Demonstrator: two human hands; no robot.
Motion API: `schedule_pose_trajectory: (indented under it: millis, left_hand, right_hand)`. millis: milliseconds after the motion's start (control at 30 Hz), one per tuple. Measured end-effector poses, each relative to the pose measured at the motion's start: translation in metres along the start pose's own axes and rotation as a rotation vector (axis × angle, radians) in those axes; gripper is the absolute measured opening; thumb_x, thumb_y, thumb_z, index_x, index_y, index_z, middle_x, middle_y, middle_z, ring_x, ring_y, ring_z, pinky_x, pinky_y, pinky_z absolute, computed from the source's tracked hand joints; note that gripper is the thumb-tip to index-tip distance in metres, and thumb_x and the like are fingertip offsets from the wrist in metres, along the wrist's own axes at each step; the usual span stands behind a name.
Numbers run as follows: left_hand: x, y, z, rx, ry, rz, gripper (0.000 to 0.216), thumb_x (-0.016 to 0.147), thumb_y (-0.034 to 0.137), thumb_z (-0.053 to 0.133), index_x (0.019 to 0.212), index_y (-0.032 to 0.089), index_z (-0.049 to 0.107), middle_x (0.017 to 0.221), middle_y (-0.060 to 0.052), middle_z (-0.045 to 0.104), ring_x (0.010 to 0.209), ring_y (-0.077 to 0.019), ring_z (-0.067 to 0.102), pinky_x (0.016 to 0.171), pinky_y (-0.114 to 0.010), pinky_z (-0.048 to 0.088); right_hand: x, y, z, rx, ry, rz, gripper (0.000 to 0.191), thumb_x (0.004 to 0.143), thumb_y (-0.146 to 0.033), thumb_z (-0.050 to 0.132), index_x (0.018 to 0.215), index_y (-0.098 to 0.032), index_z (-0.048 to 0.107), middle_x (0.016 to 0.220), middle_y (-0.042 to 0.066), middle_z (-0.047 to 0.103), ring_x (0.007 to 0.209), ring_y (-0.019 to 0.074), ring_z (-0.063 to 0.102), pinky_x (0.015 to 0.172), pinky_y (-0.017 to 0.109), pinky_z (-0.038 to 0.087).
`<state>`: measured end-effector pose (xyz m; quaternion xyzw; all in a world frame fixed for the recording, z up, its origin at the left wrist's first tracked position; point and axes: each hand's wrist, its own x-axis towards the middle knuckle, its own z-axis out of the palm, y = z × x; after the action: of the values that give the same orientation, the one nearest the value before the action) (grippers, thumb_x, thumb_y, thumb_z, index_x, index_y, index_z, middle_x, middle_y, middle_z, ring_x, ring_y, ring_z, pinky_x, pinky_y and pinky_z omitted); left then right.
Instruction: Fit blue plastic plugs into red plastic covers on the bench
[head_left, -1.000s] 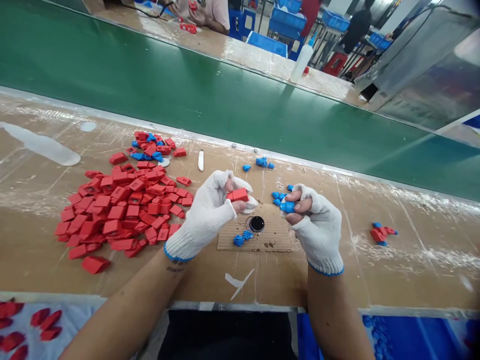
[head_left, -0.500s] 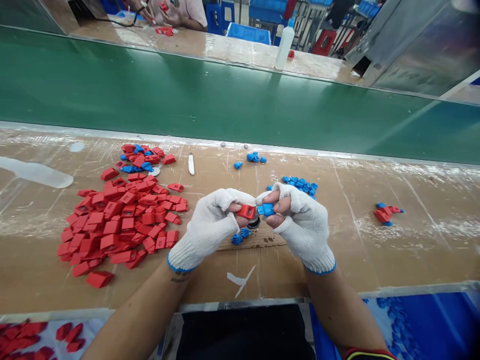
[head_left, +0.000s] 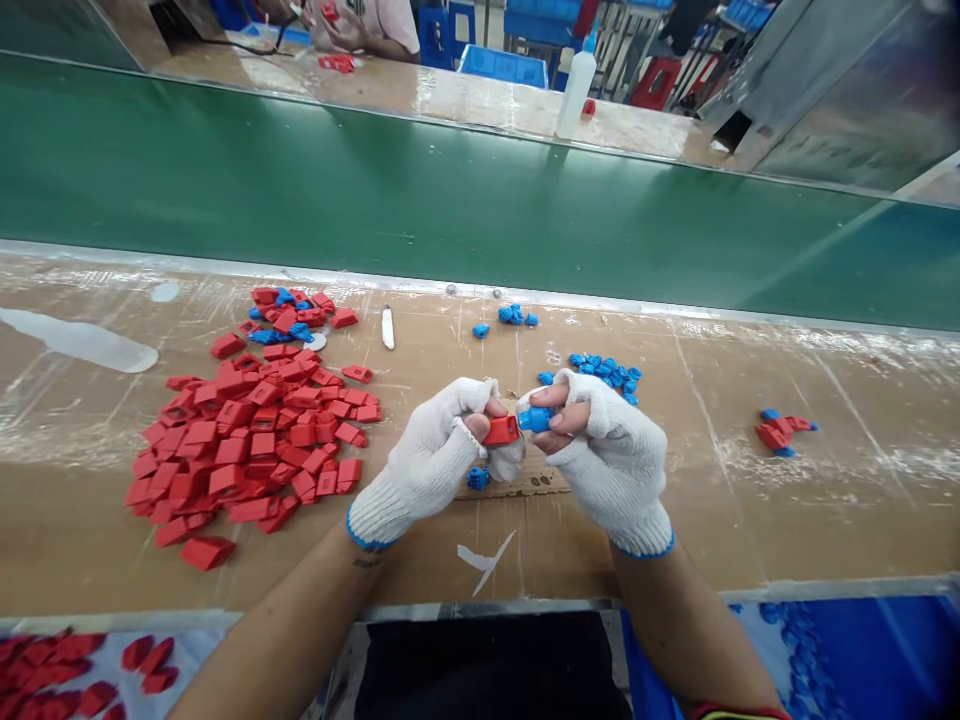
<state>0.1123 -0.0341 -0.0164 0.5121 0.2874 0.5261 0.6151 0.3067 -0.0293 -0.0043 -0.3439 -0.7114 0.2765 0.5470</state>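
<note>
My left hand (head_left: 439, 440), in a white fingerless glove, pinches a red plastic block (head_left: 502, 430) with a slot in its face. Facing it from the right, a small blue plastic piece (head_left: 535, 419) sits between the thumb and fingers of my right hand (head_left: 607, 440), gloved alike. The two parts are held end to end, very close; whether they touch I cannot tell. Below my left fingers a few blue pieces (head_left: 478, 478) lie on a brown board (head_left: 536, 485), partly hidden. More small blue pieces (head_left: 606, 372) lie just beyond my right hand.
A large heap of red blocks (head_left: 247, 430) covers the table's left. Behind it lies a white-handled tool (head_left: 388, 328). A red and blue assembly (head_left: 780, 432) rests at right. Past the green belt (head_left: 450, 200) stand a white bottle (head_left: 576, 95) and a seated person (head_left: 367, 30).
The red block has turned in my left fingers, and the blue piece has rotated in my right. My left fingers now cover more of the board. The whole view has shifted slightly.
</note>
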Motion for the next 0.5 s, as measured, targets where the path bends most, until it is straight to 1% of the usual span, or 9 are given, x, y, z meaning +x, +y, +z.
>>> schedule_pose_trajectory:
  millis: [133, 267, 400, 500]
  left_hand:
    - [-0.004, -0.008, -0.002, -0.045, -0.027, -0.017, 0.028, 0.107, 0.049, 0.063, 0.099, 0.022, 0.059, 0.075, -0.001, 0.07, 0.059, -0.0156, 0.067, 0.054, -0.028, 0.052]
    - [-0.008, -0.016, -0.007, -0.06, -0.017, -0.027, 0.027, 0.109, 0.047, 0.059, 0.101, 0.022, 0.059, 0.08, -0.002, 0.068, 0.064, -0.0145, 0.064, 0.058, -0.027, 0.049]
    - [-0.008, -0.011, -0.006, -0.008, -0.007, -0.038, 0.028, 0.109, 0.049, 0.059, 0.101, 0.023, 0.057, 0.075, 0.0, 0.064, 0.061, -0.0143, 0.058, 0.055, -0.027, 0.045]
    - [-0.008, -0.003, -0.004, 0.126, -0.01, -0.005, 0.028, 0.11, 0.049, 0.054, 0.1, 0.023, 0.056, 0.071, 0.002, 0.057, 0.058, -0.0136, 0.05, 0.053, -0.028, 0.041]
  right_hand:
    - [-0.001, 0.001, -0.001, -0.015, -0.032, -0.005, 0.014, 0.091, -0.015, 0.08, 0.089, -0.029, 0.076, 0.105, 0.002, 0.082, 0.094, 0.0254, 0.079, 0.092, 0.049, 0.069]
    - [-0.002, 0.001, -0.001, -0.008, -0.06, -0.031, 0.018, 0.092, -0.012, 0.079, 0.091, -0.029, 0.075, 0.107, 0.002, 0.082, 0.096, 0.0247, 0.079, 0.091, 0.046, 0.069]
    - [0.001, -0.001, 0.0, 0.011, -0.08, -0.059, 0.022, 0.091, -0.008, 0.078, 0.094, -0.029, 0.075, 0.107, 0.001, 0.082, 0.095, 0.0235, 0.08, 0.086, 0.042, 0.071]
    - [0.004, -0.006, 0.001, -0.031, -0.121, -0.104, 0.023, 0.09, -0.005, 0.078, 0.089, -0.027, 0.073, 0.1, 0.002, 0.083, 0.091, 0.0219, 0.081, 0.081, 0.037, 0.071]
